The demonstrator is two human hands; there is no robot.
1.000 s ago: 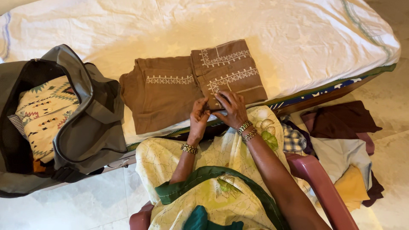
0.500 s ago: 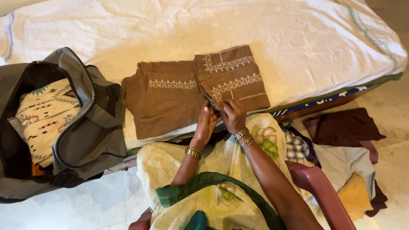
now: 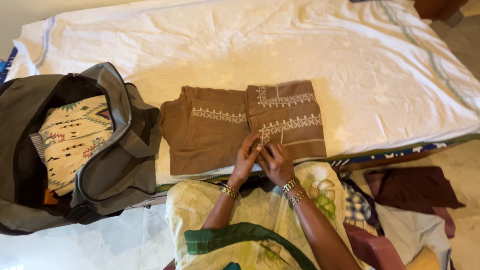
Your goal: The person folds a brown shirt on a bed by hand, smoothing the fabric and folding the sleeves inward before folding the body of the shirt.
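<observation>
While both hands, left hand (image 3: 245, 159) and right hand (image 3: 276, 162), pinch the brown garment's (image 3: 240, 127) six-o'clock edge, uneven pulling risks undoing its fold.

brown garment (image 3: 220, 132) | white embroidered trim | folded flat, right part doubled over | lies at bed's (image 3: 350, 60) near edge

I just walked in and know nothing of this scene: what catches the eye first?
A folded brown garment with white embroidery lies on the cream bedsheet, and the left hand and right hand meet at its near edge. On the left, an open grey bag shows a patterned cloth inside.
</observation>
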